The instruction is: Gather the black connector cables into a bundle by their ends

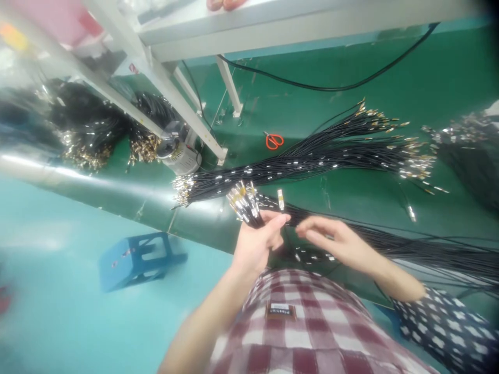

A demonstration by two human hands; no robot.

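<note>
My left hand is closed round a bunch of thin black cables whose metal connector tips fan out above the fist. My right hand is beside it, fingers pinched on black cable strands that trail off to the right across the green bench. One single connector tip stands up between the two hands. A large bundle of black cables with metal ends lies on the bench just beyond my hands.
Orange-handled scissors lie on the bench behind the bundle. More cable heaps lie at the far left and far right. A white frame leg and a round device stand at the back. A blue stool is on the floor.
</note>
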